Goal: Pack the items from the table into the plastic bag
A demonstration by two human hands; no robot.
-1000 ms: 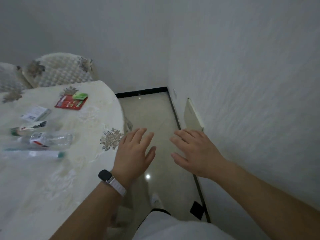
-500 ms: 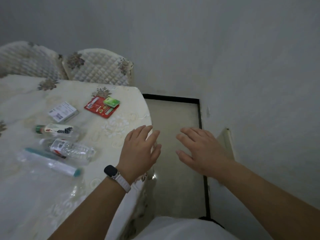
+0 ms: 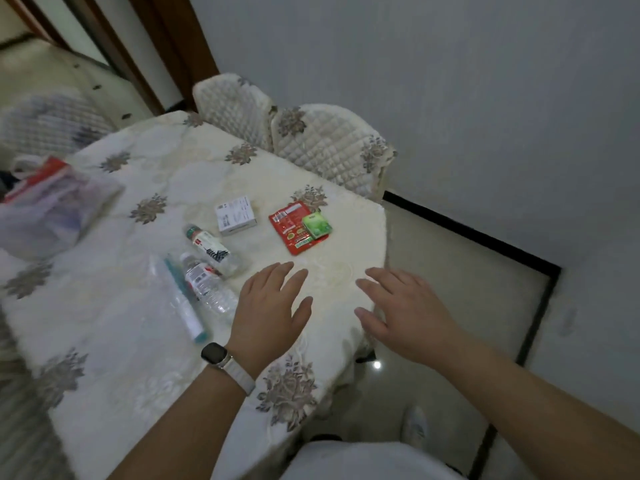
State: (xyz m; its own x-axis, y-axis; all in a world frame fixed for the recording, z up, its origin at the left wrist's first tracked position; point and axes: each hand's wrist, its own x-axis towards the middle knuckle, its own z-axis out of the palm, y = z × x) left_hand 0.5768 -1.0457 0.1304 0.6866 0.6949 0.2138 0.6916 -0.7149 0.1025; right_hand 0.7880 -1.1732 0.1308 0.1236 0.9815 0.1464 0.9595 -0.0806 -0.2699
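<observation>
The table (image 3: 114, 327), draped in a cream cloth with grey floral motifs, filled the left and centre of the view. The plastic bag (image 3: 52, 209) lay on it well to the left of both hands, far beyond the fingertips. Both hands were held flat, palms down, over the table's near right corner, forearms reaching in from the lower edge. The left hand (image 3: 270, 313), with a watch (image 3: 214, 353) on its wrist, had its fingers (image 3: 284, 282) spread and extended, grasping nothing. The right hand (image 3: 405, 317) was likewise splayed and empty, its fingertips over the table's edge; contact with the cloth could not be confirmed for either hand. Just left of the left fingers lay two clear bottles (image 3: 207, 289) and a long teal-capped tube (image 3: 181, 299). Ahead of the fingertips, apart from them, lay a red packet (image 3: 291, 230) with a small green packet (image 3: 317, 226) on top, and left of those a white box (image 3: 235, 216).
</observation>
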